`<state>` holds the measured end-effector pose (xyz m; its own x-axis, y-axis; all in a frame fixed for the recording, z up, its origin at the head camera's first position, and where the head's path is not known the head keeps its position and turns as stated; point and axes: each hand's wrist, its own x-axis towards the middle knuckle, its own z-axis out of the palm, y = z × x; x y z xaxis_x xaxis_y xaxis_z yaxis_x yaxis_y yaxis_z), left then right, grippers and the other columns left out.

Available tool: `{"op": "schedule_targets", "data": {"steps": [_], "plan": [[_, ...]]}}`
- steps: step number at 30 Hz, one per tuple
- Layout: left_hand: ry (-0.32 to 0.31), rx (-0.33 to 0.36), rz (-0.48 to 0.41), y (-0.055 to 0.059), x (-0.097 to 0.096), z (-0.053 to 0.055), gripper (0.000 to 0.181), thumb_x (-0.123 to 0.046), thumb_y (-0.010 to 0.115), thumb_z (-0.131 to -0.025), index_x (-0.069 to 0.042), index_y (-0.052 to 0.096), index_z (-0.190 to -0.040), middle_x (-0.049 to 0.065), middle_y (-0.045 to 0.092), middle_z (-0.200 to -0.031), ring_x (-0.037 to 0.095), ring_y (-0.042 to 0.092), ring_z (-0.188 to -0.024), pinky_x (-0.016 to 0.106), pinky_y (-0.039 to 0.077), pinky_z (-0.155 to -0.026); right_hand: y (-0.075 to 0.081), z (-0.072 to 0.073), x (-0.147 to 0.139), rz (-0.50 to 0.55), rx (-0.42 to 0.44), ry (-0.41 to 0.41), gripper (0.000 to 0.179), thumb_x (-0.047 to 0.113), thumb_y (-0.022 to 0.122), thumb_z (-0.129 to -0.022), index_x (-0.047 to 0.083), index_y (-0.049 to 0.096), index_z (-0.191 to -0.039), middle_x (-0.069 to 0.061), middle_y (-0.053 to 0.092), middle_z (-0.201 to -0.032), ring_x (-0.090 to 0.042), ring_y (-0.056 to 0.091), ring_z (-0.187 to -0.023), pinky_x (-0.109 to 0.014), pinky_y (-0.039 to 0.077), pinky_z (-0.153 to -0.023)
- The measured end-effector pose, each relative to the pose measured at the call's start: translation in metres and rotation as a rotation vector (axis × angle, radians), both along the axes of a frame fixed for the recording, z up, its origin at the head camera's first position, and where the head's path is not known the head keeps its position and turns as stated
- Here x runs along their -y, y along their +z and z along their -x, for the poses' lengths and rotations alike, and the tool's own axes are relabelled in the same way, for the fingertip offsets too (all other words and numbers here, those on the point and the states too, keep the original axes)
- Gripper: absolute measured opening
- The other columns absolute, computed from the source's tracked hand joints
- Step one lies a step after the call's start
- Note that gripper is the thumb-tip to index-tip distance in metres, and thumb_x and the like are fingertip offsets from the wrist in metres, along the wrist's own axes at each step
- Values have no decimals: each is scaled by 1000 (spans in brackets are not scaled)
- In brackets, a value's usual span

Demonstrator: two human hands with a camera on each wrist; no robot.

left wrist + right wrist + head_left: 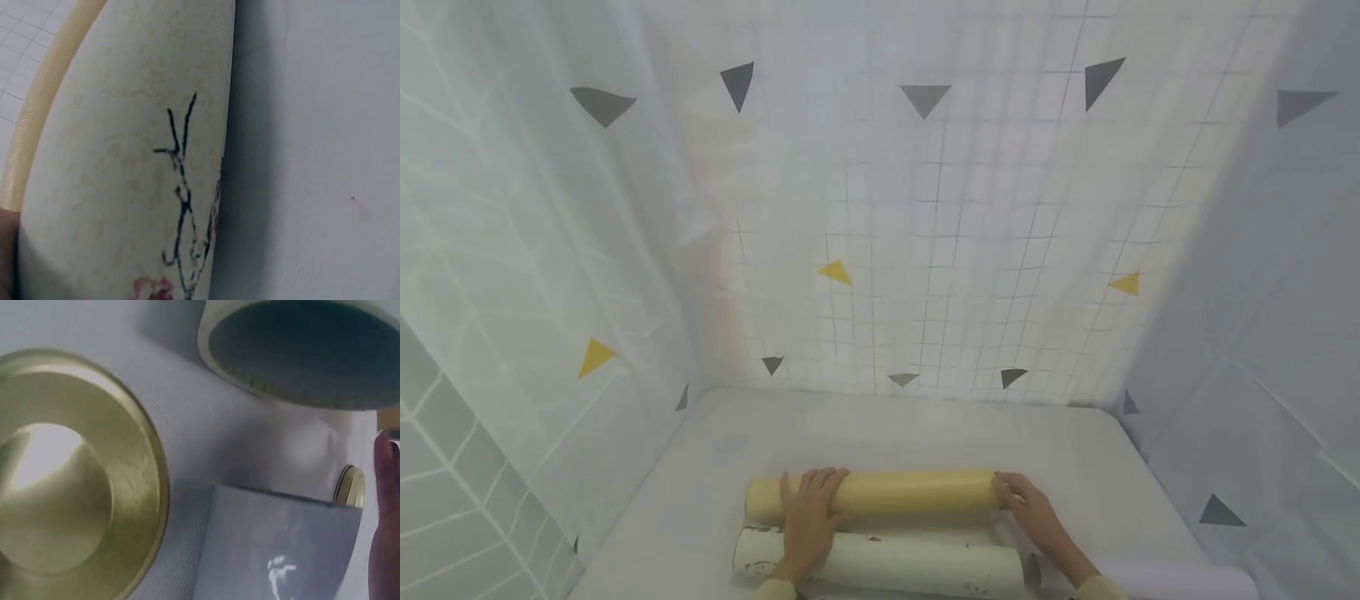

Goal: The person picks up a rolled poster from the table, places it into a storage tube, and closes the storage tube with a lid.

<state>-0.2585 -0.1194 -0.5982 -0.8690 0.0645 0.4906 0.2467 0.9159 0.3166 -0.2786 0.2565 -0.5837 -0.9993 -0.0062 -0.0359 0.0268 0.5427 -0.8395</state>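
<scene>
Across the white surface lies a yellow tube (917,492). My left hand (808,521) grips it near its left end, fingers over the top and thumb on the near side. At the right end my right hand (1030,512) holds the rim with its fingertips; the right wrist view shows this hand (387,531) at its right edge. Nearer to me is a pale tube (917,562) under my left forearm. Black branches and a red flower mark this pale tube (125,156) in the left wrist view. Its hollow open end (244,378) shows in the right wrist view.
A lavender tube (1187,579) lies at the front right. Close to the right wrist camera is a large round gold lid (140,481), with a smaller gold lid (351,485) farther off. Patterned cloth walls (925,208) surround the white surface (887,425).
</scene>
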Motion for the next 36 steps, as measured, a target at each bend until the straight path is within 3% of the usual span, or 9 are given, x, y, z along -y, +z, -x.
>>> {"op": "schedule_targets", "data": {"steps": [6,11,17,22,25,28,30,33,36], "plan": [[21,-6,0,4,-2,3,74,-26,94,-62,-27,66,-130,-2,71,-129,27,61,-126,78,18,-120,-1,1,4,-40,-53,39,50,46,54,-104,8,61,-137,-16,64,-141,-35,62,-126,-52,57,-104],[31,-15,10,4,-3,3,73,-26,94,-61,-27,67,-129,-2,72,-128,27,61,-125,78,19,-120,-3,1,6,-70,-129,69,42,35,55,-105,4,63,-132,-18,68,-134,-36,65,-123,-49,59,-102],[32,-1,16,5,-2,2,73,-27,95,-61,-27,67,-128,-1,72,-128,28,61,-125,78,18,-120,-7,2,6,-73,-96,73,46,37,51,-107,2,62,-133,-22,64,-138,-43,60,-130,-54,55,-108],[47,-7,2,4,-3,2,73,-26,95,-60,-27,67,-128,-1,71,-128,27,61,-125,78,16,-121,-10,8,3,-90,-29,-17,55,46,35,-110,3,59,-136,-19,66,-137,-38,62,-129,-56,52,-110],[49,-15,-16,2,-4,3,74,-23,95,-60,-26,67,-128,0,72,-128,28,61,-125,78,16,-121,-11,10,-3,-97,-17,-88,50,39,36,-111,2,56,-138,-20,65,-137,-38,63,-126,-56,54,-107],[47,-31,-22,1,-4,3,73,-22,95,-58,-25,68,-126,0,72,-126,29,61,-124,78,17,-120,-12,11,-9,-177,-53,-100,45,23,49,-106,-5,50,-141,-29,59,-140,-46,58,-128,-64,49,-108],[46,-27,-27,2,-4,2,74,-22,95,-58,-25,68,-126,1,72,-126,30,62,-124,78,15,-121,-14,10,-13,-278,-67,-72,54,16,58,-98,-10,45,-144,-36,52,-143,-53,51,-130,-70,42,-110],[48,-15,-15,4,-4,1,73,-23,95,-59,-25,68,-126,0,72,-126,29,61,-125,78,14,-121,-17,9,-15,-408,-61,-44,69,18,68,-90,-9,42,-147,-38,45,-148,-61,44,-132,-77,37,-108],[40,15,-15,5,-4,0,72,-23,94,-61,-26,67,-128,0,72,-128,29,60,-127,78,12,-122,-17,6,-14,-482,-36,-43,75,21,71,-87,-2,41,-152,-36,40,-153,-64,44,-128,-79,43,-100]]}}
